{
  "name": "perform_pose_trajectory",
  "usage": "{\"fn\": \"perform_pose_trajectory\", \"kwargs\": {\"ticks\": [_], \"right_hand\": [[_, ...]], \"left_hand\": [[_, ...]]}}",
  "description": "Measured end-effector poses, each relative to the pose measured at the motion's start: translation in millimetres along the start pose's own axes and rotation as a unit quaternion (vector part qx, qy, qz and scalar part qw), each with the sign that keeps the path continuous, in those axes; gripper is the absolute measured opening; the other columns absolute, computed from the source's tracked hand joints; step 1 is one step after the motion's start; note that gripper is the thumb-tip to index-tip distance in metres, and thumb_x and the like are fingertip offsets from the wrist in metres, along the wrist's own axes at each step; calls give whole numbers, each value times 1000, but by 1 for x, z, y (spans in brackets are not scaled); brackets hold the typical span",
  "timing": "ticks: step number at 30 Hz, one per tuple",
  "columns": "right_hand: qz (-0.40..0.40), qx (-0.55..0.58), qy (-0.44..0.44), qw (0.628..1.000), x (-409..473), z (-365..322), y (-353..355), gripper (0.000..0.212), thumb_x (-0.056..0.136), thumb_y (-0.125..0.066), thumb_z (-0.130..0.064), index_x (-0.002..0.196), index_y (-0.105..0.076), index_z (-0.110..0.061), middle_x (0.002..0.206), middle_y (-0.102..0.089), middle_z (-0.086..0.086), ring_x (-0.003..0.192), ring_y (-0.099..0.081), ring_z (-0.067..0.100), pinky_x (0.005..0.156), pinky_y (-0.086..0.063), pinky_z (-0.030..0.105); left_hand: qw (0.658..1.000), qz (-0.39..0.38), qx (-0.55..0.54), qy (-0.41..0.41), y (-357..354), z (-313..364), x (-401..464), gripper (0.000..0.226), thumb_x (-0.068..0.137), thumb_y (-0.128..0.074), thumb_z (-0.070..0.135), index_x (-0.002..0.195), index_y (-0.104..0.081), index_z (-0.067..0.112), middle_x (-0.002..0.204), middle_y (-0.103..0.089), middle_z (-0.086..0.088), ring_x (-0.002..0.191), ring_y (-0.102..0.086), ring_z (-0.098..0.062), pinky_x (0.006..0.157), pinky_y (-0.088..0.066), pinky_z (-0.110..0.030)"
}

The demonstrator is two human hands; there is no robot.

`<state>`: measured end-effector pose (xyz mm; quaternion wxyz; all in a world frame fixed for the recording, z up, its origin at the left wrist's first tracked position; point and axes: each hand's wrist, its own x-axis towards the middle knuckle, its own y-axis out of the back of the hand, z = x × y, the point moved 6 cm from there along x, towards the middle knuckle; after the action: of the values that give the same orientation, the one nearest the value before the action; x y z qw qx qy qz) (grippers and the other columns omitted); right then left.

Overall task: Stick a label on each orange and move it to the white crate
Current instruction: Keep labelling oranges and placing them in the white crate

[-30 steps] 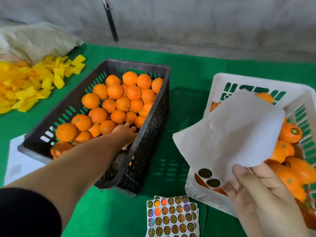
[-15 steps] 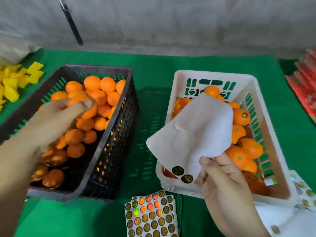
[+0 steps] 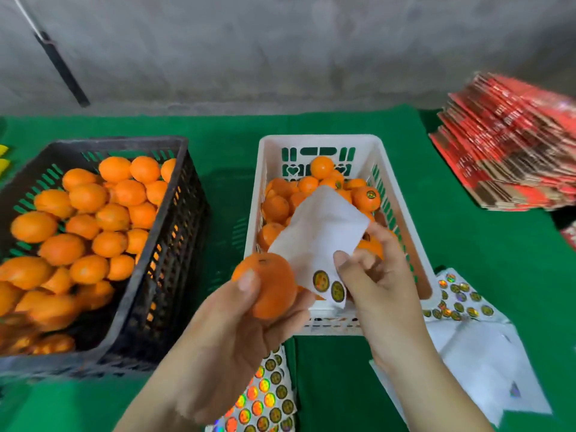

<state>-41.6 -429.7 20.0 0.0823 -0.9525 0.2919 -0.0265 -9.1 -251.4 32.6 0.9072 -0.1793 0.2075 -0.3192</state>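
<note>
Since a moment ago our left hand (image 3: 237,335) has lifted an orange (image 3: 269,283) out of the black crate (image 3: 168,275) (still heaped with fruit) and grips it beside the label sheet (image 3: 314,241) pinched in our right hand (image 3: 378,285). Labelled oranges (image 3: 367,198) fill the white crate (image 3: 318,141); green table (image 3: 224,194) lies between the crates.
</note>
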Motion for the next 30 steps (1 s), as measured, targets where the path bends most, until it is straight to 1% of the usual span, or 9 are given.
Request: {"fn": "perform_pose_trajectory", "kwargs": {"ticks": [3,5,8,12,18,20,23,27,30], "right_hand": [[98,-191,189,958,-13,-31,8,36,94,-77,-23,122,-53,-22,107,-50,-4,90,-60,24,74,-49,24],[41,-281,270,920,-29,-42,-2,23,92,-71,-38,108,-66,-22,105,-54,-9,97,-59,22,78,-49,31],[-76,-217,173,958,-32,-30,-9,6,89,-75,-36,94,-76,-31,86,-67,-11,82,-64,15,73,-49,18],[-121,-128,97,980,-32,-25,-10,8,91,-73,-28,93,-80,-33,80,-75,-11,72,-66,2,68,-48,11],[-132,-36,6,991,-29,-18,-7,13,90,-72,-23,82,-79,-31,66,-65,-15,63,-59,-1,63,-48,13],[-161,93,-126,974,-30,-5,-11,10,87,-73,-21,80,-77,-26,67,-66,-7,64,-62,5,62,-51,20],[-207,258,-259,908,-38,2,-19,12,81,-83,-16,87,-74,-21,77,-70,5,69,-68,15,68,-54,29],[-225,323,-315,864,-40,10,-19,32,73,-94,-14,94,-71,-19,106,-66,14,91,-60,24,90,-42,41],[-173,329,-334,866,-38,16,-18,36,68,-97,-10,89,-69,-17,85,-63,8,74,-55,21,78,-41,36]], "left_hand": [[995,67,-49,-62,7,-11,5,94,44,-104,51,123,-74,9,124,-73,-19,114,-71,-38,93,-61,-39],[990,68,4,-124,8,-8,1,83,55,-98,58,124,-73,20,127,-72,-15,120,-67,-40,105,-54,-48],[986,73,62,-137,8,-2,-3,80,53,-96,63,121,-74,28,120,-74,-12,114,-69,-41,99,-58,-42],[980,41,139,-136,0,7,-12,78,59,-95,57,125,-69,23,117,-73,-11,93,-73,-21,73,-57,-24],[972,5,186,-143,-5,6,-12,75,66,-96,45,131,-65,23,122,-70,-9,102,-73,-26,81,-58,-28],[970,-15,197,-138,-4,4,-12,75,68,-96,43,133,-64,24,123,-69,-9,106,-72,-29,84,-59,-29],[969,-33,206,-132,-2,3,-11,77,71,-94,42,137,-61,21,124,-68,-9,108,-71,-30,84,-58,-29],[973,-46,184,-129,-1,4,-12,76,71,-94,45,135,-62,19,121,-68,-7,104,-71,-26,81,-57,-26],[974,-54,164,-148,-1,10,-15,70,73,-92,45,131,-64,19,125,-67,-2,107,-71,-23,81,-57,-26]]}}
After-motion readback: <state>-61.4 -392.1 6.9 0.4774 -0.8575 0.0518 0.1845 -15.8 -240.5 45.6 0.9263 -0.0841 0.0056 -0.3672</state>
